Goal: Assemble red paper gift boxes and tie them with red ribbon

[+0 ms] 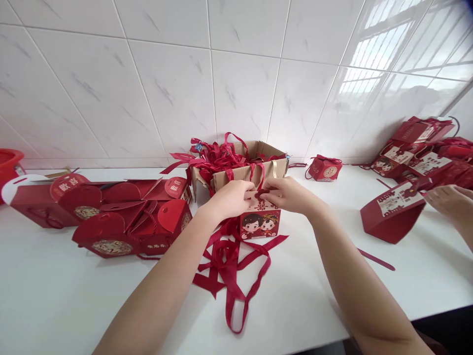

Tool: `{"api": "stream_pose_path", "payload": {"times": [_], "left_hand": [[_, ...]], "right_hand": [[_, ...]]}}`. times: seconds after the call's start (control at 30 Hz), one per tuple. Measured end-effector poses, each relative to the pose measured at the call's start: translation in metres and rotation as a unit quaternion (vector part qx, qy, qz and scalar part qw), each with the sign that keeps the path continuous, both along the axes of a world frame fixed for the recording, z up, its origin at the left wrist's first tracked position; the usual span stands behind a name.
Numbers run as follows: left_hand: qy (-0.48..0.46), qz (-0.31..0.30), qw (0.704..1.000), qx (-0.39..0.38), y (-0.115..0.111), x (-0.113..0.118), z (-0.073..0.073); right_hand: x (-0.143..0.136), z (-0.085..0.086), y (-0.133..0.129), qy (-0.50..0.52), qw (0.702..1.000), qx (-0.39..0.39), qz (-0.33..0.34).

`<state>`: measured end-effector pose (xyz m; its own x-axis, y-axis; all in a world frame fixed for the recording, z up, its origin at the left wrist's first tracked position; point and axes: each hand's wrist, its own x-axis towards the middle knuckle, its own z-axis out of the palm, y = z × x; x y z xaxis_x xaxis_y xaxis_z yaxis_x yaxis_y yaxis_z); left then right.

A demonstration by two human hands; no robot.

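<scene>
While both hands (233, 199) (283, 193) pinch a box (259, 224), ribbons (227, 157) overflow the carton (242, 175).

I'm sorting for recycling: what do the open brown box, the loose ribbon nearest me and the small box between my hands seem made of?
Open brown box: likely matte cardboard; plain tan walls, bent flap.
Loose ribbon: seemingly fabric, faint sheen at most; it drapes and folds.
Small box: probably printed card, finish unclear; flat panels, crisp edges.

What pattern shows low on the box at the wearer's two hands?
The box has two cartoon figures on red, seen best in the head view.
</scene>
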<state>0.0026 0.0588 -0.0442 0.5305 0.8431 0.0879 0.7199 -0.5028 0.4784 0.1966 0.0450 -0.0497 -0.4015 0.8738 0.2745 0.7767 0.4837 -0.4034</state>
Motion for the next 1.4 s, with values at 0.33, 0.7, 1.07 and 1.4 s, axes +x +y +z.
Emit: {"api": "stream_pose_path", "payload": {"times": [0.33,0.7,1.07,1.4], "left_hand": [[0.067,0.129,0.972,0.184,-0.009,0.03,-0.013],[0.043,0.156,0.972,0.169,-0.019,0.036,-0.011],[0.044,0.122,0.991,-0.016,-0.017,-0.004,0.021],[0.045,0.062,0.996,-0.036,-0.012,-0.029,0.032]], "right_hand": [[-0.009,-0.002,0.001,0.056,0.996,0.062,0.031],[-0.014,-0.001,-0.001,0.073,0.995,0.071,0.021],[0.0,0.007,-0.004,0.077,0.995,0.059,-0.023],[0.017,0.006,0.002,0.143,0.985,0.081,-0.062]]}}
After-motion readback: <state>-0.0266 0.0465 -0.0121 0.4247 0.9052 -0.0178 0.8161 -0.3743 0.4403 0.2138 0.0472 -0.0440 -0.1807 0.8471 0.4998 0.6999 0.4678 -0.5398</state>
